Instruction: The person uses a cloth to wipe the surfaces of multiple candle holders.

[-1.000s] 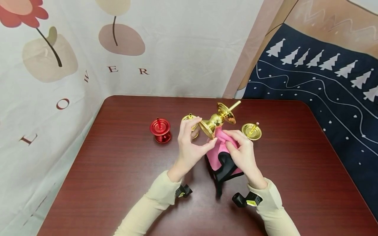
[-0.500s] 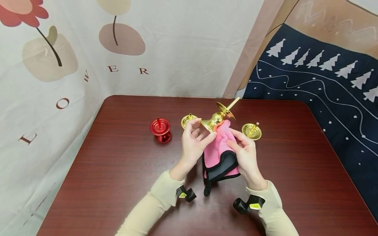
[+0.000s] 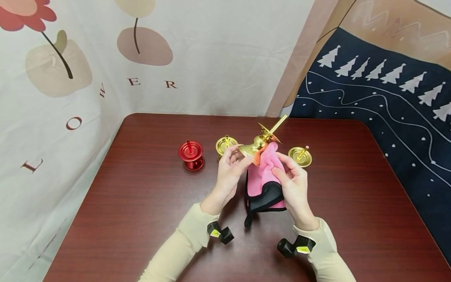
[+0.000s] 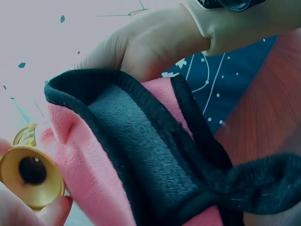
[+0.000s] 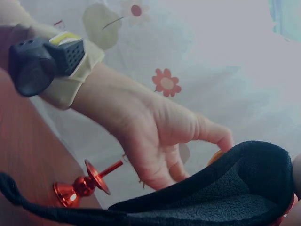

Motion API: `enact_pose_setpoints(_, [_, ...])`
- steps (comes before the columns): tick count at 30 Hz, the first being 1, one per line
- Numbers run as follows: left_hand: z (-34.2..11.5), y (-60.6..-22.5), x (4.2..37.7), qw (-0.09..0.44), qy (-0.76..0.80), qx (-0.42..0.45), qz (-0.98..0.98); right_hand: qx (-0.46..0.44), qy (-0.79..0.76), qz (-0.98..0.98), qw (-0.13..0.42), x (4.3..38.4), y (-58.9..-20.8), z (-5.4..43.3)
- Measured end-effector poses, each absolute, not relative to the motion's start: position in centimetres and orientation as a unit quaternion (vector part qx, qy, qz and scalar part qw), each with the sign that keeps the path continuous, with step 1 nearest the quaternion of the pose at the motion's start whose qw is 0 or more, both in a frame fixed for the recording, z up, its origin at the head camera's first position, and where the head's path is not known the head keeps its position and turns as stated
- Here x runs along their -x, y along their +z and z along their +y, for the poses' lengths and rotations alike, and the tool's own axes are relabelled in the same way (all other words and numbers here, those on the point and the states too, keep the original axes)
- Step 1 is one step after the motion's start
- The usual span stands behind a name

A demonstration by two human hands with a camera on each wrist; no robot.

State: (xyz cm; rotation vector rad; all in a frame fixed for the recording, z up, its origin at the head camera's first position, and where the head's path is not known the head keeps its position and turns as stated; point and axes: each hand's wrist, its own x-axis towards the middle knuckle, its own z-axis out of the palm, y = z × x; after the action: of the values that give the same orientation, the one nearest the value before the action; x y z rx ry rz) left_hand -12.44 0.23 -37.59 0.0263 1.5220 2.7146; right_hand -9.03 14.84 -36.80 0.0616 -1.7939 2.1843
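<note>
Left fingers (image 3: 243,166) pinch the gold candlestick (image 3: 258,140); right fingers (image 3: 280,175) grip pink cloth (image 3: 258,183). Excess cloth pressure could dislodge the candlestick.

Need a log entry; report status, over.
Left hand pinches tilted gold candlestick by its base. Right hand grips black-trimmed pink cloth. Nothing visibly in the way.

Near the centre, the gold candle holder (image 3: 258,140) is shining like smooth metal; the pink cloth (image 3: 260,178) is looking matt; the tabletop (image 3: 148,211) is showing glossy wood.
</note>
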Motion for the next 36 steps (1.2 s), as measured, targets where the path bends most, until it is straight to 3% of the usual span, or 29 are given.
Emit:
enact_pose_setpoints(7, [-1.0,-37.0,13.2,0.104,0.830,-0.057,0.544,-0.077,0.724,-0.658,0.190,9.0,-37.1,15.1])
enact_pose_setpoints(12, [-1.6,-36.9,13.7,0.128,0.810,-0.064,0.568,-0.122,0.688,-0.682,0.215,9.3,-37.2,15.2])
enact_pose_setpoints(22, [-1.5,-37.5,14.0,0.093,0.786,-0.063,0.608,-0.149,0.593,-0.745,0.268,9.5,-37.5,15.1])
enact_pose_setpoints(36, [-1.5,-38.4,14.4,0.072,0.753,-0.102,0.647,-0.170,0.576,-0.758,0.255,9.7,-37.5,15.4])
